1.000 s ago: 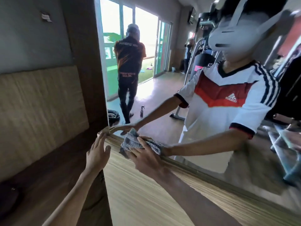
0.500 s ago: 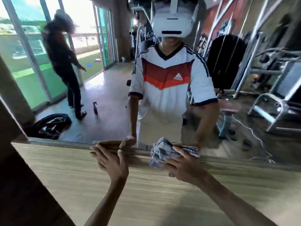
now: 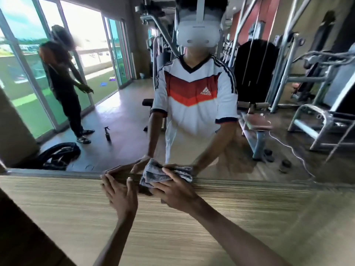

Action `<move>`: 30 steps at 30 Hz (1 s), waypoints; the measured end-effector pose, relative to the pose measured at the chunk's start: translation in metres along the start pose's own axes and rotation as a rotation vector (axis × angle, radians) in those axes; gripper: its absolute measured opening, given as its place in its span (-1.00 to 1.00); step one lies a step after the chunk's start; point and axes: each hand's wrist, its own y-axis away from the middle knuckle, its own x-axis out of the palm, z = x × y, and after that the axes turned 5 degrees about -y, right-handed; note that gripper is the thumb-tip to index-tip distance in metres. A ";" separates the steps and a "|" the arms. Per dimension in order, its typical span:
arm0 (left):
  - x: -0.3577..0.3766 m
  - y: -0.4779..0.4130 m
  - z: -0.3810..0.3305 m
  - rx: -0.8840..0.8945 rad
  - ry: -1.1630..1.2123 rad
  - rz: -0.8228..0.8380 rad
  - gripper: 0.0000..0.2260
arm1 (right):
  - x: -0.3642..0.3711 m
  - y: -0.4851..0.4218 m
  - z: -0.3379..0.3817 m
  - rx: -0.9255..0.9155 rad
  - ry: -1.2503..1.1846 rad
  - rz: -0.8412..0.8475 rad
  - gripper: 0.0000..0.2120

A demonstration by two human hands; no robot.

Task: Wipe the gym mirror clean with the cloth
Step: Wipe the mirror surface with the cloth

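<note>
Reversed "adidas" logo (image 3: 205, 92) on white jersey (image 3: 192, 121) in mirror (image 3: 124, 112).

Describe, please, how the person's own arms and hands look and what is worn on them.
Both forearms are bare to the frame's edge; the left hand and right hand wear no gloves, and no watch or bracelet shows. The mirror reflects short white sleeves with dark cuffs and dark shoulder stripes, on a white jersey with a red chevron.
</note>
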 end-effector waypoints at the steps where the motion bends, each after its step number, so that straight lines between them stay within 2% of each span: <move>1: 0.003 0.004 -0.007 -0.021 -0.007 -0.004 -0.15 | 0.001 0.011 -0.006 0.008 -0.011 -0.015 -0.52; 5: 0.028 0.035 -0.027 0.000 -0.096 -0.015 -0.13 | 0.015 0.095 -0.031 0.116 -0.039 -0.090 -0.60; 7: 0.046 0.060 -0.036 0.027 -0.079 0.007 -0.09 | 0.018 0.145 -0.040 0.246 -0.035 -0.144 -0.58; 10: 0.077 0.103 -0.049 0.135 -0.095 0.084 -0.16 | 0.018 0.209 -0.051 0.469 0.003 -0.259 -0.61; 14: 0.112 0.149 -0.053 0.376 -0.226 0.198 -0.29 | 0.012 0.273 -0.055 0.826 0.039 -0.336 -0.66; 16: 0.122 0.164 -0.052 0.565 -0.289 0.197 -0.38 | 0.006 0.292 -0.054 1.008 -0.006 -0.369 -0.68; 20: 0.127 0.167 -0.056 0.843 -0.295 0.122 -0.48 | 0.002 0.304 -0.055 1.231 -0.105 -0.416 -0.65; 23: 0.116 0.155 -0.059 0.954 -0.289 0.085 -0.55 | 0.005 0.307 -0.061 1.613 -0.176 -0.665 -0.62; 25: 0.106 0.142 -0.059 1.027 -0.311 0.076 -0.61 | 0.002 0.296 -0.071 1.781 -0.153 -0.802 -0.65; 28: 0.093 0.119 -0.051 1.008 -0.319 0.062 -0.65 | -0.007 0.248 -0.066 1.898 -0.178 -0.863 -0.67; 30: 0.086 0.109 -0.044 0.980 -0.308 0.043 -0.64 | -0.008 0.206 -0.039 1.821 -0.209 -0.785 -0.70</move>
